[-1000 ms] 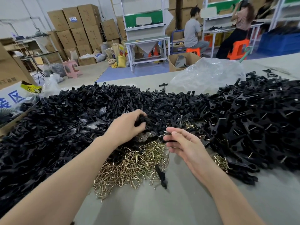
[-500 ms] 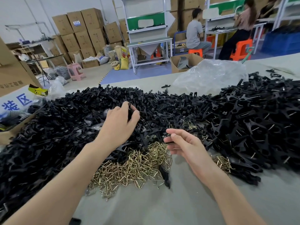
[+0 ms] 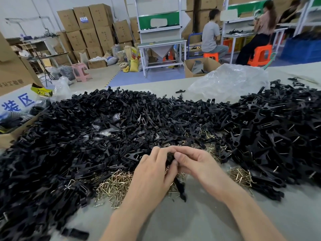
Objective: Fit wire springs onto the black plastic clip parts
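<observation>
— on the tabletop (image 3: 191, 221), in front of the heap (image 3: 121, 122) of black clips, where are the 2 hands?
— together, touching. the left hand (image 3: 152, 176) and the right hand (image 3: 198, 164) both pinch 1 clip (image 3: 169, 158) between curled fingers and thumbs, just above the springs (image 3: 114, 185).
— is a spring on that clip?
— cannot tell; the fingers cover most of it.
— and the springs?
— a brass-coloured pile lies under and left of the hands, against the heap's near edge. a smaller pile (image 3: 240, 176) sits to the right, beside more clips. a few springs show among the clips beyond the hands.
— anything else?
— a loose clip (image 3: 180, 190) lies on the springs just below the hands. a clear bag (image 3: 229, 80) lies behind the heap, and a cardboard box (image 3: 10, 138) stands at its left end.
</observation>
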